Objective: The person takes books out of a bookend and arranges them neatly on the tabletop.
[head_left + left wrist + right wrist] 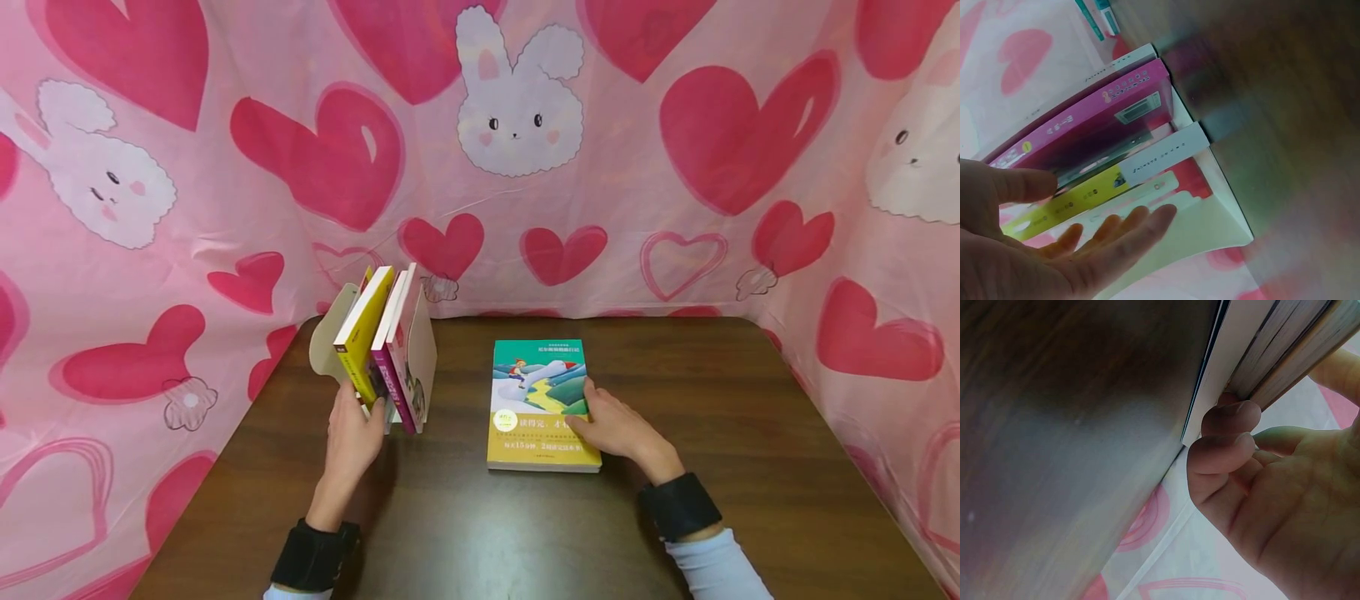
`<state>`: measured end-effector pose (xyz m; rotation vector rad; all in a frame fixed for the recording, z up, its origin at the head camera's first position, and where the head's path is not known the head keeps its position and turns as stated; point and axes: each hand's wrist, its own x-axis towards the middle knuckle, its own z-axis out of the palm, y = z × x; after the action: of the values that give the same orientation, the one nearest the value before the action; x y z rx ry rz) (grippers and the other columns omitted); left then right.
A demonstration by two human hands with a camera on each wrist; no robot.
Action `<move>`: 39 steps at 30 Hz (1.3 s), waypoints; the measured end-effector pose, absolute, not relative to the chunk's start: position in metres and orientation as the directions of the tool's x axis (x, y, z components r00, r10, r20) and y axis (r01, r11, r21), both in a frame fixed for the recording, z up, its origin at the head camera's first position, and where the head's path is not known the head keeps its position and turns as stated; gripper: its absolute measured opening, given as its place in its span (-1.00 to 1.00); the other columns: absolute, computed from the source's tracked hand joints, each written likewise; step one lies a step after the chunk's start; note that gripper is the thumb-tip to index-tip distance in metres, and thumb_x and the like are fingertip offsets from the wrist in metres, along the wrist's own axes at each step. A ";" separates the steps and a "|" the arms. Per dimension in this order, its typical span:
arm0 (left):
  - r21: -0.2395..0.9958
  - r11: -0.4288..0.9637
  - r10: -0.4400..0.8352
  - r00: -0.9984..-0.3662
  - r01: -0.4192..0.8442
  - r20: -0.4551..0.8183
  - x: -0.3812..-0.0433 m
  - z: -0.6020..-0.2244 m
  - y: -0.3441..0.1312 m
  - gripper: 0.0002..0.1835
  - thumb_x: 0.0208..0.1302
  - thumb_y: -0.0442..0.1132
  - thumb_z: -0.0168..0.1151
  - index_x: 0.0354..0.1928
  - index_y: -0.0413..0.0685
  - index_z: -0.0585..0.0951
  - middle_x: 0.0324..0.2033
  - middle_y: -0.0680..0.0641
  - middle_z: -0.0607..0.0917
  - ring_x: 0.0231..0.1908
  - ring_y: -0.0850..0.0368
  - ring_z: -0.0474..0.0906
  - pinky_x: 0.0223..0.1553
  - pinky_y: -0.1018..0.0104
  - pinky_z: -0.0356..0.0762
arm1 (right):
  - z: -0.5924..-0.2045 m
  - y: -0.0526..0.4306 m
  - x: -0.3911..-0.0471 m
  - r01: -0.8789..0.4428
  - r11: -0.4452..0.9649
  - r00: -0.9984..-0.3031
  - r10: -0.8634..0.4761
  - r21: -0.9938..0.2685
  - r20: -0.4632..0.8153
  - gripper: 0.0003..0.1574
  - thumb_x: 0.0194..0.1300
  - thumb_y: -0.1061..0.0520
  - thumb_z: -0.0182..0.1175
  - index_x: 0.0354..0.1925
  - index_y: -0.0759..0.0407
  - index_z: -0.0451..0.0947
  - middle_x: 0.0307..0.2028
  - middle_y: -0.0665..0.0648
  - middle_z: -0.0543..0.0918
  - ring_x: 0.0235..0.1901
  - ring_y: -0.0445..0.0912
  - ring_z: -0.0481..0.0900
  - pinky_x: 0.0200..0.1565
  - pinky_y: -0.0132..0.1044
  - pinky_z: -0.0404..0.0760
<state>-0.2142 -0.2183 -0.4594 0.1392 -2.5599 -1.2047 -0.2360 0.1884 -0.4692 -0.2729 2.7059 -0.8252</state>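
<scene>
A yellow book (365, 333) leans in a cream book holder (423, 354) beside a purple-spined book (393, 387) and other slim books. My left hand (354, 429) is at the yellow book's near end. In the left wrist view the yellow spine (1094, 190) runs between my thumb and my extended, spread fingers. On the table, a book with a green and yellow cover (536, 442) lies on top of a small stack. My right hand (618, 425) grips the stack's right edge, thumb on the cover. In the right wrist view its fingers curl at the page edges (1272, 350).
The dark wooden table (480, 533) runs back to a pink cloth wall (510, 200) with hearts and rabbits. Cloth also hangs along the left and right sides. The holder stands left of the stack, with a strip of table between them.
</scene>
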 end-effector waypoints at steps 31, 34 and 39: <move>0.790 0.611 -0.275 -0.921 0.055 0.276 -0.238 -0.466 -0.219 -0.50 0.52 -0.24 0.27 0.35 -0.34 0.41 0.14 -0.46 0.64 0.03 -0.45 0.68 -0.02 -0.28 0.66 | -0.467 0.188 -0.235 -0.092 0.809 -0.933 -0.273 -0.581 -0.232 0.17 0.52 -0.19 0.20 0.61 0.52 -0.12 0.53 0.53 0.17 0.44 0.38 0.26 0.36 0.40 0.28; 0.787 0.616 -0.277 -0.922 0.046 0.270 -0.238 -0.467 -0.219 -0.52 0.54 -0.22 0.25 0.34 -0.33 0.42 0.12 -0.45 0.65 -0.01 -0.42 0.70 -0.05 -0.26 0.68 | -0.468 0.189 -0.236 -0.091 0.808 -0.933 -0.273 -0.582 -0.233 0.18 0.53 -0.20 0.20 0.61 0.52 -0.12 0.53 0.54 0.16 0.45 0.38 0.25 0.37 0.40 0.28; 0.776 0.629 -0.282 -0.920 0.037 0.272 -0.235 -0.467 -0.217 -0.54 0.55 -0.20 0.24 0.30 -0.35 0.46 0.10 -0.45 0.67 -0.06 -0.37 0.72 -0.06 -0.25 0.69 | -0.467 0.190 -0.236 -0.101 0.811 -0.933 -0.279 -0.577 -0.229 0.18 0.53 -0.22 0.20 0.60 0.52 -0.12 0.52 0.54 0.18 0.41 0.37 0.29 0.35 0.40 0.31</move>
<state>-0.2352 -0.2172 -0.4668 0.1951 -2.4843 -1.1956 -0.2355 0.1898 -0.4673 -0.2900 2.6931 -0.8335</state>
